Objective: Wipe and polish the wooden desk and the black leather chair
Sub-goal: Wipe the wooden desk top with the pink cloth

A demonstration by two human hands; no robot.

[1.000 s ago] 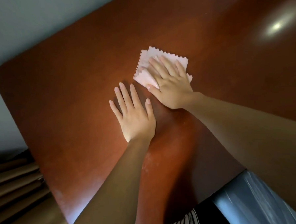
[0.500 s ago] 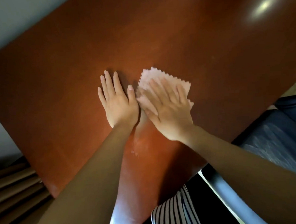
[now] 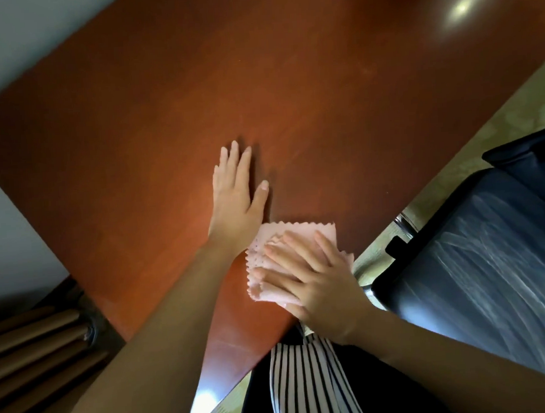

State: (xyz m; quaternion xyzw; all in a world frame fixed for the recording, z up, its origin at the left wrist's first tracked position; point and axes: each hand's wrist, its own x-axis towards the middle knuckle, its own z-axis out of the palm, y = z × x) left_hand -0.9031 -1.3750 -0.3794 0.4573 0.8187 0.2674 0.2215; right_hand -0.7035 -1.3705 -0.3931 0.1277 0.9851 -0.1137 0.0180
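The reddish-brown wooden desk (image 3: 290, 95) fills most of the head view. My left hand (image 3: 237, 197) lies flat on it with straight fingers, palm down. Just below and to the right, my right hand (image 3: 316, 283) presses a pale pink cloth (image 3: 298, 233) with zigzag edges flat against the desk near its front edge; the fingers are spread and straight over the cloth. The black leather chair (image 3: 489, 274) stands at the right, beside the desk's front edge, with pale streaks on its surface.
A pale wall (image 3: 9, 37) borders the desk's far side. Brown slatted panels (image 3: 29, 345) sit at the lower left by a desk leg. A patterned greenish floor (image 3: 451, 152) shows between desk and chair. My striped clothing (image 3: 305, 381) hangs below the desk edge.
My right hand has dragged the pink cloth back toward the desk's front edge. My left hand stays flat on the desk, now beyond the cloth. The chair has come further into view.
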